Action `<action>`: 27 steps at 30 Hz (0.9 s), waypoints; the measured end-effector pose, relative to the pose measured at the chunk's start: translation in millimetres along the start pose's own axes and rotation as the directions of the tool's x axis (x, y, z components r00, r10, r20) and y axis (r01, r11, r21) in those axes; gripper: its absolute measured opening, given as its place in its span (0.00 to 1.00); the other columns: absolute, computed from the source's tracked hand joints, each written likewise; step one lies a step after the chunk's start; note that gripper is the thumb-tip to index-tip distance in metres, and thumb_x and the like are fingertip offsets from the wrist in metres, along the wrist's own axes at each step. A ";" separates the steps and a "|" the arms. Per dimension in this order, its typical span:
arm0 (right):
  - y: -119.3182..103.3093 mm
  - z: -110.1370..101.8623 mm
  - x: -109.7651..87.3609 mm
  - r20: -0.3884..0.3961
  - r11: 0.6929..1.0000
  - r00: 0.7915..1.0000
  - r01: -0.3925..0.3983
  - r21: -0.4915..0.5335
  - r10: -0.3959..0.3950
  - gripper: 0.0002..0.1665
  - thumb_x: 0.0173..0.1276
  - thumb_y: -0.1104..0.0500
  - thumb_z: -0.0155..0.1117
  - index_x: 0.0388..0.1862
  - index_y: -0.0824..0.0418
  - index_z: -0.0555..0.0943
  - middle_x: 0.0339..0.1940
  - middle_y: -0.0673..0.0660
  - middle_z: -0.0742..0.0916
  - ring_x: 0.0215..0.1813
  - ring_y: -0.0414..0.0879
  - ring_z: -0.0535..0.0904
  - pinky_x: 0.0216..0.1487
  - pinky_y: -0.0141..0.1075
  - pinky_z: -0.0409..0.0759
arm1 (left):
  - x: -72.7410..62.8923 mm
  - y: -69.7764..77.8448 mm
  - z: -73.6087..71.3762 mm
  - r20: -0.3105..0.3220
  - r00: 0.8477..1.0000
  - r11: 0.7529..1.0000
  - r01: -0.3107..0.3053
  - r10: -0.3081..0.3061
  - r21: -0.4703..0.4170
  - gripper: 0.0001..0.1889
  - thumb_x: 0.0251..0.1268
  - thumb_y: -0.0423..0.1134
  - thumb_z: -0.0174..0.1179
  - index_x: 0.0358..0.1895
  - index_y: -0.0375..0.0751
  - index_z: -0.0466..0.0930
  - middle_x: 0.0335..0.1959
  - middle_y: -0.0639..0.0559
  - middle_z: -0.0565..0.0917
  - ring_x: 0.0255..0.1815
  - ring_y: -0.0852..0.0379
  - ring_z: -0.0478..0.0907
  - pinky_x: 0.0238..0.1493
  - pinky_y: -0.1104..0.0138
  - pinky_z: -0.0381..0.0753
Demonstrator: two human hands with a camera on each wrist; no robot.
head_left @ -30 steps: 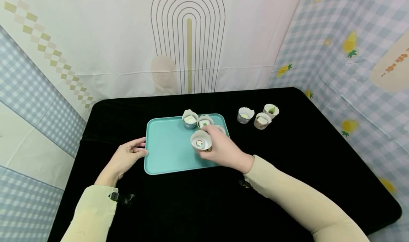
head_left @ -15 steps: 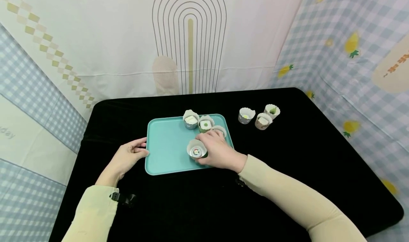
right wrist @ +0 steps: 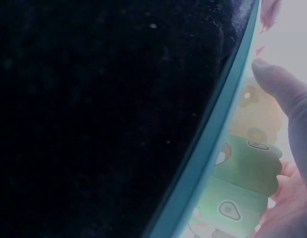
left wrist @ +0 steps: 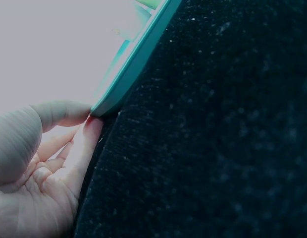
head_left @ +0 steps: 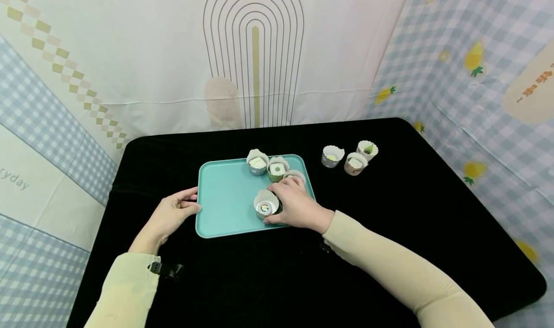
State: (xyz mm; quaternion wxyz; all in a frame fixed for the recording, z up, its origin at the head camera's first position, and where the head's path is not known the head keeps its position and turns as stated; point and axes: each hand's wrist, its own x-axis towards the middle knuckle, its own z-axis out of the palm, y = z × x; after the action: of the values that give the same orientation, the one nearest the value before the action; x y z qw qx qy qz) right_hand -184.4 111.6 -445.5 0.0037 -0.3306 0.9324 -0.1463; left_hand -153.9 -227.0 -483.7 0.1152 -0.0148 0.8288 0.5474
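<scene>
So the right hand (head_left: 296, 203) has its thumb and fingers pinched around a beige flower-printed paper cup (head_left: 265, 199) with a small round multicoloured piece (head_left: 265, 208) at the bottom. That cup is upright over the near part of the turquoise rectangular tray (head_left: 227, 195), a bit right of the middle. The right wrist view also shows a green avocado-printed paper cup (right wrist: 252, 168) right beside it, close to the palm. Meanwhile the left hand (head_left: 173, 212) pinches the tray's left edge, thumb on the rim and a finger below. Over on the far right of the tray there's a blue-grey paper cup (head_left: 258, 169) with pale stuff inside, then a green paper cup (head_left: 277, 177) holding a white block with a green dot, plus a pale-rimmed cup (head_left: 294, 174) mostly blocked by the right hand. Off the tray to the right, on the black cloth-covered bench (head_left: 415, 198), a grey paper cup (head_left: 331, 162), a brown paper cup (head_left: 353, 170) and a white scalloped cup (head_left: 367, 145) with something green in it sit bunched together.
</scene>
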 end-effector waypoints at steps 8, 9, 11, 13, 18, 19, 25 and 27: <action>2.0 1.5 -1.8 -0.052 1.000 0.998 0.026 -0.001 -0.026 0.43 0.47 0.32 0.75 0.58 0.52 0.77 0.49 0.44 0.82 0.53 0.43 0.69 0.67 0.50 0.48 | 2.0 -2.3 0.0 -0.001 1.000 1.000 -0.005 0.005 0.000 0.32 0.67 0.41 0.61 0.73 0.45 0.63 0.58 0.44 0.73 0.53 0.49 0.73 0.59 0.53 0.70; 2.3 1.5 -2.1 -0.053 1.000 0.998 0.027 0.001 -0.026 0.43 0.47 0.32 0.75 0.58 0.52 0.77 0.49 0.44 0.82 0.53 0.43 0.69 0.67 0.50 0.48 | 1.9 -2.4 0.0 -0.001 1.000 1.000 -0.005 0.005 0.001 0.32 0.67 0.41 0.61 0.73 0.45 0.63 0.58 0.44 0.73 0.53 0.49 0.73 0.59 0.53 0.70; 2.8 1.5 -2.8 -0.054 1.000 0.998 0.028 0.012 -0.027 0.44 0.46 0.31 0.75 0.58 0.52 0.77 0.49 0.43 0.81 0.53 0.43 0.69 0.67 0.50 0.48 | 1.8 -2.9 -0.1 0.000 1.000 1.000 -0.004 0.004 0.003 0.32 0.67 0.42 0.61 0.73 0.45 0.63 0.58 0.44 0.73 0.53 0.49 0.73 0.59 0.53 0.70; 3.8 1.0 -4.1 -0.056 0.999 0.998 0.029 0.031 -0.027 0.47 0.45 0.30 0.74 0.60 0.53 0.76 0.49 0.42 0.81 0.54 0.43 0.68 0.68 0.50 0.47 | 1.3 -3.3 -0.1 0.000 1.000 1.000 -0.003 0.003 0.006 0.32 0.67 0.42 0.62 0.73 0.45 0.64 0.58 0.44 0.73 0.53 0.49 0.73 0.59 0.53 0.70; 12.0 -7.0 -9.5 -0.130 0.990 0.991 0.049 0.130 -0.032 0.50 0.47 0.26 0.70 0.62 0.56 0.75 0.50 0.46 0.81 0.59 0.45 0.67 0.65 0.49 0.54 | -0.3 -3.0 -0.4 -0.001 1.000 1.000 0.002 -0.002 0.007 0.32 0.67 0.42 0.62 0.73 0.45 0.63 0.58 0.44 0.73 0.53 0.49 0.73 0.59 0.52 0.69; 14.9 -10.2 -11.0 -0.156 0.986 0.987 0.054 0.156 -0.029 0.49 0.48 0.26 0.69 0.61 0.56 0.76 0.50 0.48 0.81 0.58 0.46 0.68 0.63 0.48 0.57 | -0.5 -2.8 -0.4 -0.001 1.000 1.000 0.002 -0.002 0.007 0.32 0.67 0.42 0.61 0.73 0.45 0.63 0.58 0.44 0.73 0.53 0.49 0.73 0.59 0.52 0.69; 44.6 -33.9 -24.7 -0.258 0.952 0.963 0.001 0.306 0.082 0.43 0.57 0.32 0.68 0.61 0.59 0.75 0.52 0.53 0.81 0.54 0.48 0.74 0.57 0.43 0.70 | 1.0 -3.4 -0.5 0.004 1.000 1.000 -0.007 0.007 0.007 0.32 0.67 0.42 0.62 0.73 0.45 0.63 0.58 0.45 0.73 0.54 0.49 0.73 0.59 0.52 0.69; 58.3 -41.3 -30.1 -0.263 0.935 0.954 -0.045 0.351 0.144 0.42 0.59 0.34 0.67 0.63 0.59 0.73 0.54 0.53 0.80 0.56 0.50 0.75 0.58 0.45 0.71 | 1.5 -3.2 -0.2 0.005 1.000 1.000 -0.008 0.008 0.008 0.32 0.67 0.42 0.61 0.73 0.46 0.63 0.58 0.45 0.73 0.54 0.49 0.72 0.59 0.52 0.69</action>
State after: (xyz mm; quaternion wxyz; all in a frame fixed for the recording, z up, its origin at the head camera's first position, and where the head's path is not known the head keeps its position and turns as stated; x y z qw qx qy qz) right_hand -201.0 184.4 -424.7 -0.0661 -0.2547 0.8986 -0.3511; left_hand -154.9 -228.4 -486.8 0.1153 -0.0098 0.8307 0.5445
